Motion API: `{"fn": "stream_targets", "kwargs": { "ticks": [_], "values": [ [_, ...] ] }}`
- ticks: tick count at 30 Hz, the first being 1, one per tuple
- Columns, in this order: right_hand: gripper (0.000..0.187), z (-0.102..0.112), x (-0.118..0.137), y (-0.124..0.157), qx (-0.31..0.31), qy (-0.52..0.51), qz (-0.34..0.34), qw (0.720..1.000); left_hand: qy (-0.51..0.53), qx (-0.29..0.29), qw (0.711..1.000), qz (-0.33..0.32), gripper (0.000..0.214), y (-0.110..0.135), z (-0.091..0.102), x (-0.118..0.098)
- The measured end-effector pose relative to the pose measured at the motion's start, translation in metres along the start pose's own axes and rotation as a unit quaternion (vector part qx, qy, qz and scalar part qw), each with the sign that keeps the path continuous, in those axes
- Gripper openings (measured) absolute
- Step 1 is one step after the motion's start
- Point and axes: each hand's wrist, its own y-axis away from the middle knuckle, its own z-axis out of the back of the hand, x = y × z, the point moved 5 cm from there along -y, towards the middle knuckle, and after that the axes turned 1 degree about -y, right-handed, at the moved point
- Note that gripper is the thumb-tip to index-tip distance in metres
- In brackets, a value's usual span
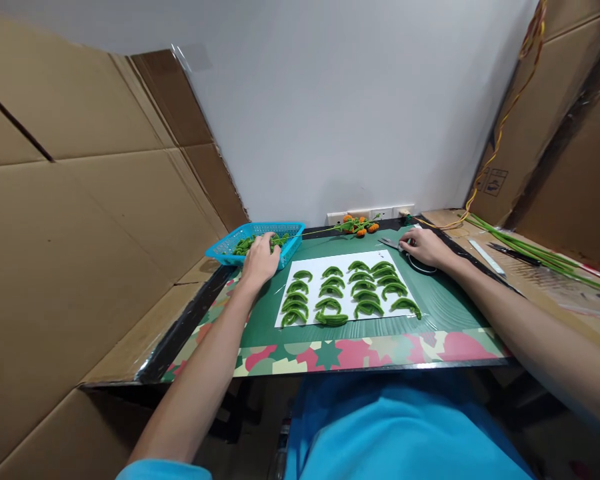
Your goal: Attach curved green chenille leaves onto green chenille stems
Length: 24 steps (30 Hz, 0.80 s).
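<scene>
My left hand (263, 259) reaches over the near side of a blue plastic basket (293, 248), its fingers curled down at fuzzy green pipe-cleaner pieces (243, 247) inside. What those fingertips hold is hidden. My right hand (423, 245) rests on the table mat, closed around a pair of scissors (391, 244); the blades point left and a dark handle loop shows below the palm. Between my hands lies a white sheet (345, 267) bearing several curved green pipe-cleaner leaves (365, 295) in columns. Some leaves at the bottom overhang its near edge.
Orange fuzzy flowers with green stems (361, 225) lie at the back by the wall sockets (380, 213). To the right are a white strip (487, 258), a dark pointed tool (514, 254) and long green stems (535, 257). Cardboard walls (105, 193) flank both sides; a yellow cable (503, 127) hangs right.
</scene>
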Motion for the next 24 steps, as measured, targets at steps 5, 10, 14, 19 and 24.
{"fn": "stream_targets", "kwargs": {
  "ticks": [5, 10, 14, 19, 24],
  "values": [
    [0.029, 0.001, 0.001, 0.0, -0.002, -0.007, 0.007, 1.0, -0.01, -0.022, 1.0, -0.003, 0.033, 0.0, 0.003, -0.002],
    [0.028, 0.001, 0.002, 0.001, -0.006, -0.011, 0.011, 1.0, 0.002, -0.03, 0.999, 0.017, 0.026, -0.004, 0.006, 0.005],
    [0.027, 0.001, 0.002, 0.001, -0.005, -0.013, 0.011, 1.0, 0.001, -0.031, 0.999, 0.038, 0.025, -0.005, 0.008, 0.011],
    [0.028, 0.002, 0.002, 0.002, -0.005, -0.016, 0.009, 1.0, -0.005, -0.039, 0.997, 0.062, 0.025, -0.004, 0.009, 0.014],
    [0.028, 0.002, 0.002, 0.001, -0.006, -0.021, 0.011, 1.0, -0.001, -0.041, 0.996, 0.078, 0.024, -0.004, 0.009, 0.017]
  ]
}}
